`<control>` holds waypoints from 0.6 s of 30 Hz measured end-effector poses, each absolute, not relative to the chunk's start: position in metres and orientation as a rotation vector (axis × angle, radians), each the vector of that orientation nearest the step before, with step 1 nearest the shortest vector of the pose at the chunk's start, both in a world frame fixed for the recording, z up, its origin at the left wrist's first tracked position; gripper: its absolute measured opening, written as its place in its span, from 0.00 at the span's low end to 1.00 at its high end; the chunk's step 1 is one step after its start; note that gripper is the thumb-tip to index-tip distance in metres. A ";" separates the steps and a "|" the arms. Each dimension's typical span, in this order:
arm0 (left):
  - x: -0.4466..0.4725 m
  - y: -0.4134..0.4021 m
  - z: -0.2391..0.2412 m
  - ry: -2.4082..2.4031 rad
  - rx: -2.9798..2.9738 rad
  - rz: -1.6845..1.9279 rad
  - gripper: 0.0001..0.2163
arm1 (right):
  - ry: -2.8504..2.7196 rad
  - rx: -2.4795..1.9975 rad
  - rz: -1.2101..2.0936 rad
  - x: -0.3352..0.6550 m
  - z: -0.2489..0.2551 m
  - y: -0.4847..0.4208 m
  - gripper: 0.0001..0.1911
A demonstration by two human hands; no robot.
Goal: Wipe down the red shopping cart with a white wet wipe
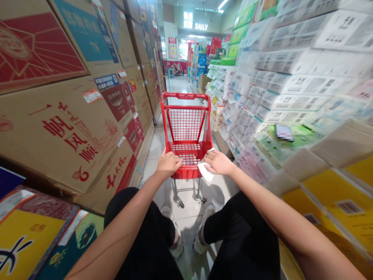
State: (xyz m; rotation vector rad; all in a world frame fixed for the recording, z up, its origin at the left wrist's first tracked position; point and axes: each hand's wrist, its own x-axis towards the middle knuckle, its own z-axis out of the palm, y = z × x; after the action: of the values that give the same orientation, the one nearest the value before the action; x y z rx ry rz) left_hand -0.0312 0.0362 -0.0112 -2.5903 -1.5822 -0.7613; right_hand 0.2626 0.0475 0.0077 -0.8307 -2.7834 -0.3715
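Observation:
A red plastic shopping cart [188, 108] with a grid basket and metal legs on casters stands right in front of my bent knees. My left hand [168, 162] is closed over the left side of the basket's near rim, its thumb pointing inward. At the right side of that rim, my right hand [218, 161] holds a white wipe [206, 173] that looks like tissue or thin cloth. Part of the wipe hangs below my fingers, and another bit shows above them against the cart's side. The fingertips of my right hand are partly hidden.
Large stacked cartons [58, 132] form a wall on the left. Plastic-wrapped white packs [291, 77] are piled high on the right, with yellow packs [335, 194] lower down. A tiled aisle [179, 82] runs ahead beyond the cart. Boxes [32, 237] sit by my left knee.

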 end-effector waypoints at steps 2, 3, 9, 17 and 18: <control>-0.036 0.038 -0.010 -1.547 -2.616 -0.705 0.20 | -2.829 -0.774 -0.371 0.267 0.015 0.059 0.20; -0.038 0.038 -0.010 -1.527 -2.630 -0.679 0.19 | -2.838 -0.760 -0.380 0.268 0.018 0.064 0.21; -0.027 0.024 -0.005 -1.499 -2.488 -0.568 0.19 | -2.742 -0.820 -0.394 0.254 0.004 0.062 0.20; 0.027 -0.009 -0.024 -1.709 -2.267 -0.788 0.21 | -2.531 -1.077 -0.429 0.226 -0.019 0.028 0.18; 0.027 -0.009 -0.026 -1.704 -2.260 -0.802 0.21 | -2.540 -1.068 -0.427 0.226 -0.018 0.025 0.17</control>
State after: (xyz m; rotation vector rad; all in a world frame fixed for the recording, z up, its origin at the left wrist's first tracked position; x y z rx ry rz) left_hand 0.0270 -0.0085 -0.0257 -2.2603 -1.7038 -0.8017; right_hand 0.2256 0.0246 -0.0181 -1.0676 -2.5401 -0.4273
